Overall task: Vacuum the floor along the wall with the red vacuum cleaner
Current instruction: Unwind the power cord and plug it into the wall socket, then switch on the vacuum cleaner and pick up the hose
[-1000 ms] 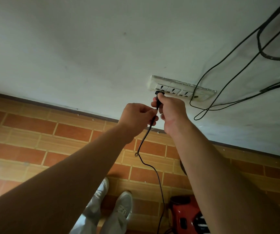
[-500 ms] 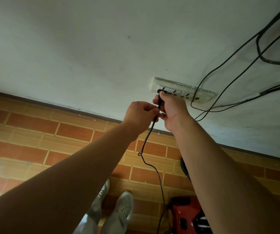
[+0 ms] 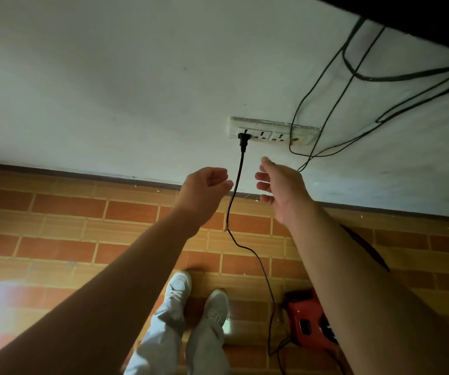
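Currently, the black plug (image 3: 243, 138) sits in the leftmost socket of the white outlet strip (image 3: 273, 131) mounted on the white wall (image 3: 109, 90). Its black cord (image 3: 234, 190) hangs down between both hands and runs across the brick-pattern floor (image 3: 55, 239) toward the red vacuum cleaner (image 3: 309, 323). The vacuum cleaner stands on the floor near the lower right edge of the view, partly hidden behind the right forearm.

The left hand (image 3: 204, 190) is loosely curled, fingers bent inward, and grips nothing; it sits just left of the cord, apart from it. The right hand (image 3: 280, 185) is spread, fingers extended, and holds nothing; it sits just right of the cord without touching it.

Other black cables (image 3: 334, 104) hang along the wall at the upper right, one reaching the right end of the outlet strip. Two grey shoes (image 3: 199, 296) stand on the floor to the left of the vacuum cleaner.
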`<state>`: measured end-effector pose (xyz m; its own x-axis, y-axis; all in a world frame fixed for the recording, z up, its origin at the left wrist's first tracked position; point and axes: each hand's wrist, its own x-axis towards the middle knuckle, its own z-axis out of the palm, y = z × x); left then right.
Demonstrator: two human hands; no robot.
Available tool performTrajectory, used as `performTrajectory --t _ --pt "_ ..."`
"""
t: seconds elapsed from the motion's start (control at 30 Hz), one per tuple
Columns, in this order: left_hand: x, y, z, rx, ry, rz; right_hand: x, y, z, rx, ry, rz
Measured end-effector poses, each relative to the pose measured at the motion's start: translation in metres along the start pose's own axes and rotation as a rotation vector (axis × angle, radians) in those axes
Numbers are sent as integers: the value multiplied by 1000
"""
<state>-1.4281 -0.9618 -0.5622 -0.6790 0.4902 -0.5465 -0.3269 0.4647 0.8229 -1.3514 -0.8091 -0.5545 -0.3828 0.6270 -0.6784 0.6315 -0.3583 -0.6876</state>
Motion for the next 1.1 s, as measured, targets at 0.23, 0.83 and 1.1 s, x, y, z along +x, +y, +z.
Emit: performTrajectory --t 0.23,0.83,1.1 --pt "-109 25 -2 38 -115 -27 -115 26 -54 69 38 51" --pt "-238 66 56 285 -666 104 -338 106 -184 458 563 145" --pt "-269 67 129 493 -857 137 -397 186 -225 726 785 204"
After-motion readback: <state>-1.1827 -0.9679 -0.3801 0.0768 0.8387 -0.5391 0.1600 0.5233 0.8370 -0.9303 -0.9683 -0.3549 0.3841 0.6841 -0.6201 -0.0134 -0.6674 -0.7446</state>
